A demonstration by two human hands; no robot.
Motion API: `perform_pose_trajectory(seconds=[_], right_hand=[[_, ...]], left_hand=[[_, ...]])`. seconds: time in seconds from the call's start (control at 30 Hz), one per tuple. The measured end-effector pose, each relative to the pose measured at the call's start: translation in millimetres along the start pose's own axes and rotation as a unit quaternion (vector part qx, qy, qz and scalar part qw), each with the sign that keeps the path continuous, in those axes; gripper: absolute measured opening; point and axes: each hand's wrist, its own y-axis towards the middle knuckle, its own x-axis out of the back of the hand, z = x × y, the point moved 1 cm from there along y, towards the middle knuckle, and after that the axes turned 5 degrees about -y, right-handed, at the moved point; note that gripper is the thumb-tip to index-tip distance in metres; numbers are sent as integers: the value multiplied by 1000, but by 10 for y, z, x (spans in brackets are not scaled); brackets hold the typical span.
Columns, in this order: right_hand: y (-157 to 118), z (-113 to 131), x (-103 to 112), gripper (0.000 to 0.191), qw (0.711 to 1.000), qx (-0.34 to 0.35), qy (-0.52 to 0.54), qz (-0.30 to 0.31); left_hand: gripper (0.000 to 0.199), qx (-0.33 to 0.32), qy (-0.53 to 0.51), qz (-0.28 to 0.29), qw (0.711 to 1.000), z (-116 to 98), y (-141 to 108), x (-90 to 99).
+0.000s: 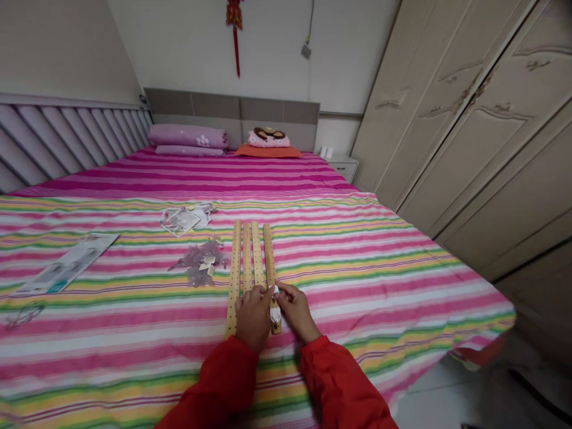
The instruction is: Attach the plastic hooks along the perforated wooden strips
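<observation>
Four perforated wooden strips lie side by side on the bed, pointing away from me. On the near end of the rightmost strip sits a small white hook plate with a bit of metal on it. Just beyond it, a second white piece is pinched between my hands. My left hand is closed, its fingers bent over the middle strips and its thumb on that piece. From the right side, my right hand holds the same piece with thumb and forefinger. The fingers partly hide it.
Left of the strips lie a heap of clear plastic bits and some clear packaging. Farther left are a long flat package and a thin clear item. A striped sheet covers the bed; a wardrobe stands right.
</observation>
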Motion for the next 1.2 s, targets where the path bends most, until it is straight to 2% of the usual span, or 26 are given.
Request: perform_pose_trajectory(seconds=[0.1,0.27,0.43,0.6,0.73,0.9,1.1,1.2], right_hand=[[-31,37,13,37,1000,21,-15,-3],[-103,149,8,27,994,72,-86,-1],[-126,198,-23,29,984,98,-148,6],[-107,183,-2,30,986,79,-143,20],[-105,144,32,36,995,44,-91,1],[-88,118,35,28,997,21,-73,-26],[-86,204,29,28,993,42,-107,-13],[-91,260,26,35,990,49,-131,0]], left_hand=[[39,-12,20,-5,1000,-5,1,1],[35,-39,48,-14,998,-20,17,25],[33,-62,59,-1,996,-33,43,26],[35,-45,21,11,999,16,69,-14],[39,-9,-29,16,999,48,62,0],[40,51,-51,-23,997,21,77,66],[34,14,-67,-47,997,12,124,24],[38,26,-75,-47,996,17,144,-29]])
